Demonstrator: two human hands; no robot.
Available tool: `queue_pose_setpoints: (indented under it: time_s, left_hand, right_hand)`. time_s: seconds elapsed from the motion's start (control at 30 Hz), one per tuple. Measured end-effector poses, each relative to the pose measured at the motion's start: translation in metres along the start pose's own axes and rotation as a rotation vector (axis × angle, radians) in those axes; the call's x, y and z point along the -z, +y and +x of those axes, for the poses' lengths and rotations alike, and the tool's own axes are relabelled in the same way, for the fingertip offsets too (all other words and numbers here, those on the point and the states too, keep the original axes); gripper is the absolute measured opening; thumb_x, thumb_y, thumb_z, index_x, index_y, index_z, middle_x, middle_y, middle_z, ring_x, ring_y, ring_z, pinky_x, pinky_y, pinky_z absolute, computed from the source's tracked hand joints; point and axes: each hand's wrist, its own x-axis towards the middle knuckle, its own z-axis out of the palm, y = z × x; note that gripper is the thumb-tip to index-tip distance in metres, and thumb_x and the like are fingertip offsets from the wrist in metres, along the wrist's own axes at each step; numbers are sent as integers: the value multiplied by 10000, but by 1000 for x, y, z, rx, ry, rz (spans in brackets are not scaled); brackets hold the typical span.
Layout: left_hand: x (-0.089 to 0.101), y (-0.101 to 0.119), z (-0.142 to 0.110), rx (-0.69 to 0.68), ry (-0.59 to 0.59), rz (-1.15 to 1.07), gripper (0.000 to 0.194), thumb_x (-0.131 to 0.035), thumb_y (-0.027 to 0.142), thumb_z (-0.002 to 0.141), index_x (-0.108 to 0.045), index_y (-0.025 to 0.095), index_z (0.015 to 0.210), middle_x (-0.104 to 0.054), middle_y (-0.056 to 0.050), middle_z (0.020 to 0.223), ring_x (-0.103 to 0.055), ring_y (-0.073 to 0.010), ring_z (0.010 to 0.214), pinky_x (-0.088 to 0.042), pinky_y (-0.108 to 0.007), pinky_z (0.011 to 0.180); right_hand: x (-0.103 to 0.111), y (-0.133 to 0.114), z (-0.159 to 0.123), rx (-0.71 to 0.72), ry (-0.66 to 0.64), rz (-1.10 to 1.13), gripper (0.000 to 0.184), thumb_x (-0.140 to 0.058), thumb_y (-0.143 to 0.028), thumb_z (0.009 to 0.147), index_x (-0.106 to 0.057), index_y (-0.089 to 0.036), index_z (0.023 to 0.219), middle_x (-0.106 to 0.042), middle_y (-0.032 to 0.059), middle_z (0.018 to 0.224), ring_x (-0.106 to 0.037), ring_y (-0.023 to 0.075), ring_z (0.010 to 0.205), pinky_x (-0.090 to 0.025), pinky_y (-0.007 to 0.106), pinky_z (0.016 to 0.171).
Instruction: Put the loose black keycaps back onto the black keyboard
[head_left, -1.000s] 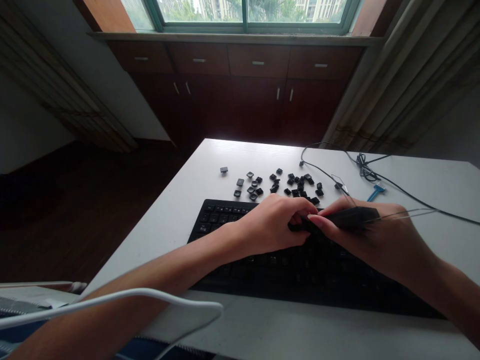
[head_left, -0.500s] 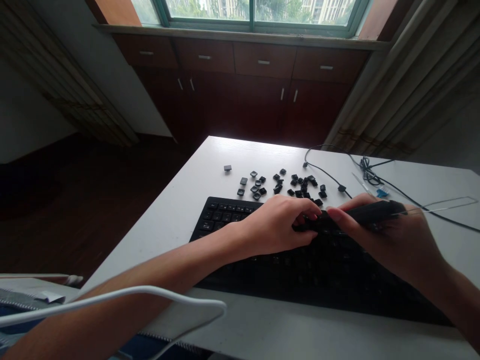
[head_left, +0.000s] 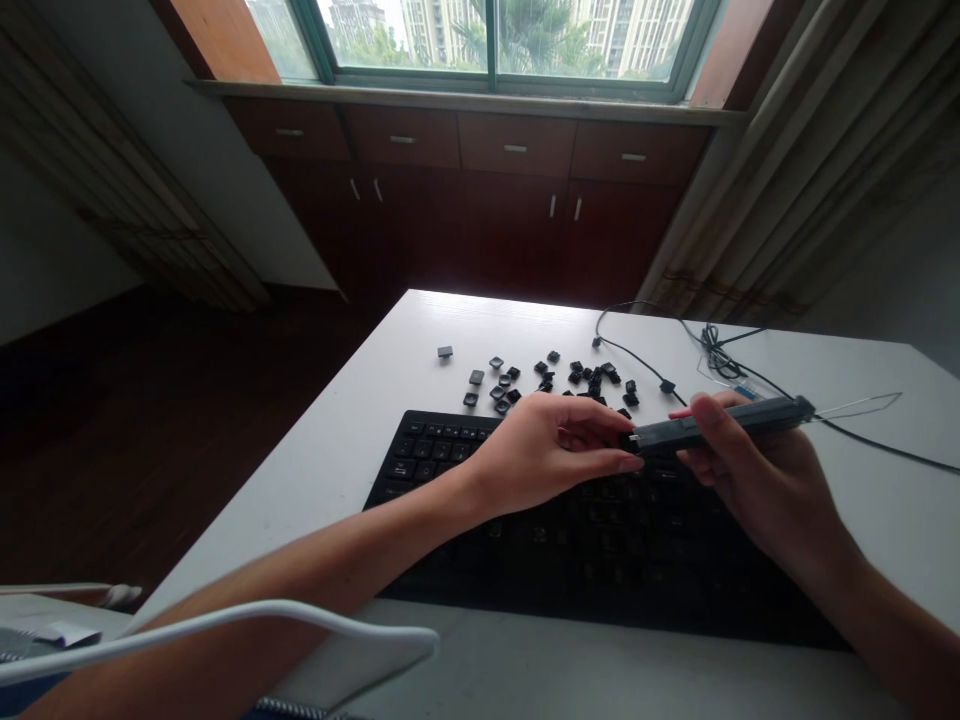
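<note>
A black keyboard (head_left: 480,560) lies on the white table, with some keys in place at its left end. Above its upper middle, my right hand (head_left: 765,480) is closed round a dark grey keycap puller (head_left: 727,425). Thin wire loops (head_left: 862,405) stick out of the puller's right end, and a short metal tip shows at the left end. My left hand (head_left: 540,450) pinches a small black keycap (head_left: 631,441) at that metal tip, mostly hidden by the fingers. Several loose black keycaps (head_left: 596,378) are scattered behind the keyboard, some upside down.
A black cable (head_left: 720,345) is bundled at the table's (head_left: 300,450) back right and runs along the right side. A small blue piece (head_left: 744,392) lies behind my right hand. A white cord (head_left: 300,610) hangs in front of my left forearm. Cabinets (head_left: 517,220) stand beyond.
My right hand has raised and tilted the puller so its side shows. My left fingers have closed in at the puller's tip. The view has tipped up slightly.
</note>
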Motion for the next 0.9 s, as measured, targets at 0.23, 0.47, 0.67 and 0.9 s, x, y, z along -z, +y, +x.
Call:
queue_pose_setpoints:
  time_s: [0.23,0.47,0.67,0.9]
  left_hand:
    - [-1,0,0,45,24,-81,391,-790,322,796,-738,140,1139,-733,-64,900,-660,-115,753,-556,-219,688]
    - [1,4,1,9,75,-96,376,-800,331,787,-750,166,1121,-735,-62,961,-689,-138,847,-602,-250,795]
    - [3,7,-6,-99,63,74,303,-749,243,840,-743,171,1134,-750,-60,1014,-723,-149,906,-614,-274,880]
    - [6,7,-11,-241,140,281,367,-795,264,803,-719,195,1155,-758,-21,906,-723,-114,779,-615,-214,763]
  right_hand:
    - [0,2,-6,39,15,42,199,-693,-439,872,-717,-241,859,-595,-3,653,-547,143,562,-478,273,514]
    - [4,11,-4,-27,75,241,248,-676,-475,886,-744,-238,908,-582,-9,650,-541,102,583,-470,212,517]
    - [-2,8,-8,-64,44,328,251,-703,-489,863,-751,-244,891,-575,-6,641,-531,95,580,-473,207,522]
    - [-10,6,-11,-174,6,424,297,-729,-518,828,-756,-222,827,-550,-8,613,-497,82,561,-462,190,508]
